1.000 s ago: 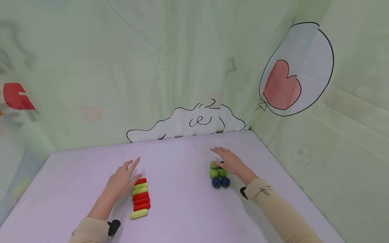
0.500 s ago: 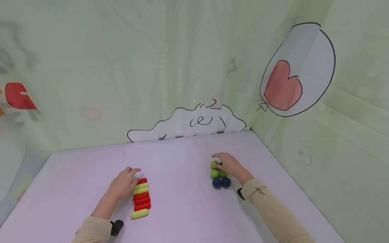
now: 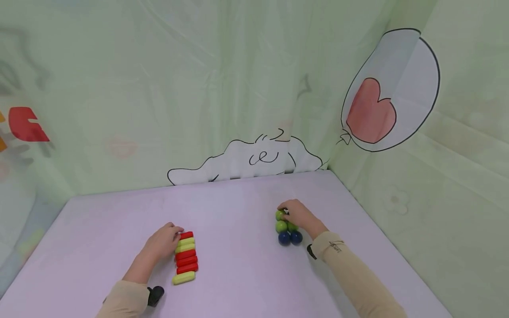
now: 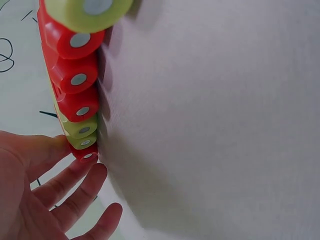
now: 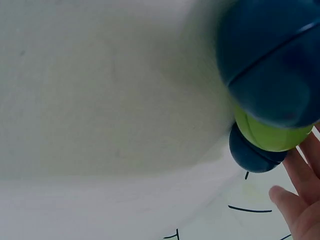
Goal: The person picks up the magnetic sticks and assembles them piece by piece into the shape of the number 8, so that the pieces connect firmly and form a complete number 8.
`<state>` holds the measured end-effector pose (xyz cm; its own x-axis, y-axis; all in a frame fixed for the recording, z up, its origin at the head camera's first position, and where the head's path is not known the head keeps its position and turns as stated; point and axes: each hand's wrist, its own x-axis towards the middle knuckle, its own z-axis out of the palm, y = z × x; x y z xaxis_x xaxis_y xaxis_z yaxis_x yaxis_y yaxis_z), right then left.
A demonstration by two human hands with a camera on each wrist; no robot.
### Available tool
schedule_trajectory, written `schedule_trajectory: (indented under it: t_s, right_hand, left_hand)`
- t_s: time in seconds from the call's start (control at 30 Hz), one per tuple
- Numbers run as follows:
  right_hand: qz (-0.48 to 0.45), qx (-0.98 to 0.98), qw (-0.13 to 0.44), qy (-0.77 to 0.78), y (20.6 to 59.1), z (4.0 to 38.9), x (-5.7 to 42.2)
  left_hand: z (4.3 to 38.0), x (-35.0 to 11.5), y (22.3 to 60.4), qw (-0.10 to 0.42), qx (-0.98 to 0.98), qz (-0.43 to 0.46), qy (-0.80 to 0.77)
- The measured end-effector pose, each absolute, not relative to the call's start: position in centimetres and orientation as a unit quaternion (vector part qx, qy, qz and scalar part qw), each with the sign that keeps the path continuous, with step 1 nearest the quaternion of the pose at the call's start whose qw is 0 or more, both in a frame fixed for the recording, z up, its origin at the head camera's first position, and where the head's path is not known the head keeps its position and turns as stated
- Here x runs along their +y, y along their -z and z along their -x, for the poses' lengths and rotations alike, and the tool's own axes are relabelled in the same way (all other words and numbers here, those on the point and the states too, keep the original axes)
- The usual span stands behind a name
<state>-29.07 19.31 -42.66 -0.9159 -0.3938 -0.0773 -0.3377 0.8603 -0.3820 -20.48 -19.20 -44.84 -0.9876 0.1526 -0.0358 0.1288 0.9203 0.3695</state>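
Hands worked at two small clusters of glossy toy pieces on a pale lilac table [image 3: 238, 274] with a soft, matte surface. The person's left hand [image 3: 163, 242], fingers curled, touched the far end of a row of rounded pegs [image 3: 185, 256], red and yellow-green cylinders lying side by side, each with a pale disc at its end; whether it gripped the topmost red peg [image 3: 186, 235] could not be told. The right hand [image 3: 299, 215] curled over the far end of a tight cluster of smooth balls [image 3: 287, 229], green ones behind two dark blue ones, fingertips on a green ball [image 3: 280, 215]. Crinkled green sheeting printed with cartoon outlines [image 3: 246, 88] hung behind.
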Motion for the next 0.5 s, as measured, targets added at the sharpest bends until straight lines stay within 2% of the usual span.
schedule_trajectory:
  t_s: [0.5]
  right_hand:
    - [0.184, 0.958, 0.084, 0.205, 42.8, 29.5, 18.0]
  left_hand:
    - [20.9, -19.0, 44.8, 0.049, 0.977, -0.069, -0.198]
